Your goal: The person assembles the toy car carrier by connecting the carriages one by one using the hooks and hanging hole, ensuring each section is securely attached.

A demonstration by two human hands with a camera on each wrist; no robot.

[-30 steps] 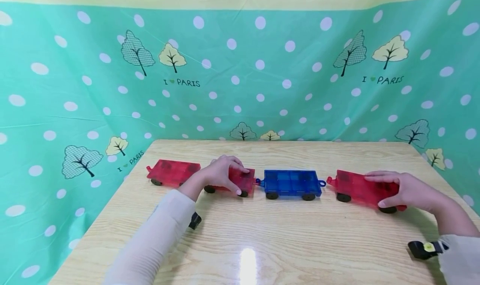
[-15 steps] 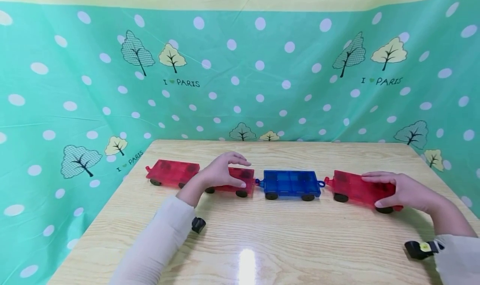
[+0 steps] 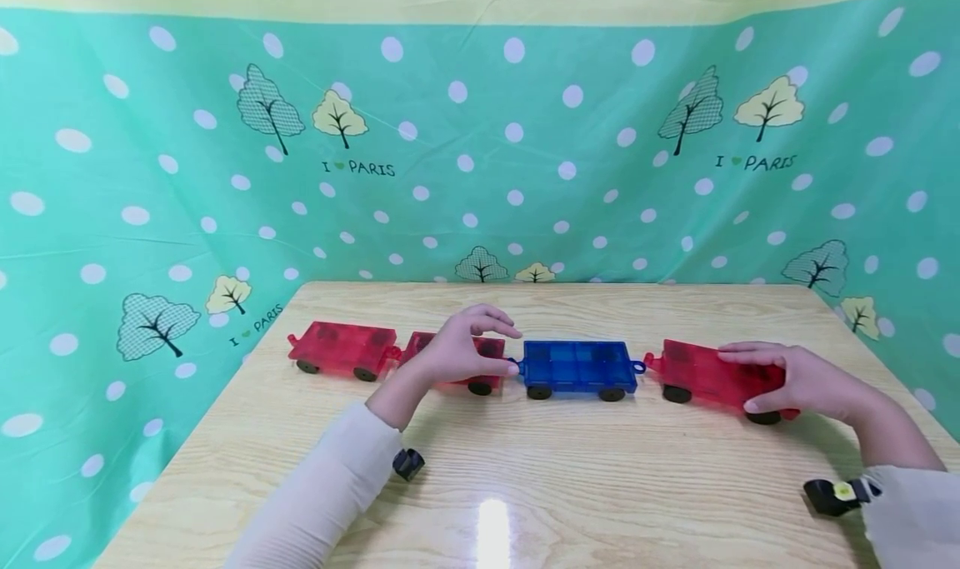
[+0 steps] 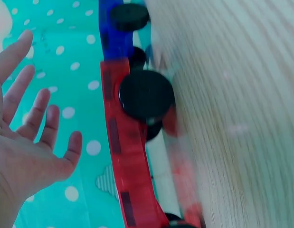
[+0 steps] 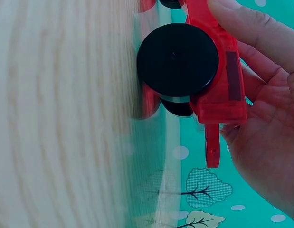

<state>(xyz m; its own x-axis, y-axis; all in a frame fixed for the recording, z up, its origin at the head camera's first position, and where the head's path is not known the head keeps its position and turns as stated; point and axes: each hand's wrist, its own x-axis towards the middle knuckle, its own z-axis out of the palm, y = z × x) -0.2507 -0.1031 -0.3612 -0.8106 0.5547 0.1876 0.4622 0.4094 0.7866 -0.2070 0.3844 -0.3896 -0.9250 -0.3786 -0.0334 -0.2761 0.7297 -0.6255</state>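
Note:
A row of toy train cars stands on the wooden table. Above the second red car [image 3: 491,349], my left hand [image 3: 459,354] hovers with fingers spread, its fingertips near the blue car [image 3: 577,367]. The left wrist view shows a gap between that hand [image 4: 33,152] and the red car [image 4: 123,142]. My right hand [image 3: 817,386] grips the rightmost red car [image 3: 693,373] between thumb and fingers, angled slightly toward me. Its front hook meets the blue car's ring; whether they are linked I cannot tell. Another red car [image 3: 343,348] sits at the left end.
The wooden table [image 3: 585,486] has a curtain [image 3: 525,152] with dots and trees behind it and at both sides. Black wrist-worn devices sit at both cuffs, the right one [image 3: 832,496] low over the table.
My left hand has let go of the second red car, lifted slightly and moved right toward the blue car. The right red car, still held, has shifted slightly left against the blue car's ring.

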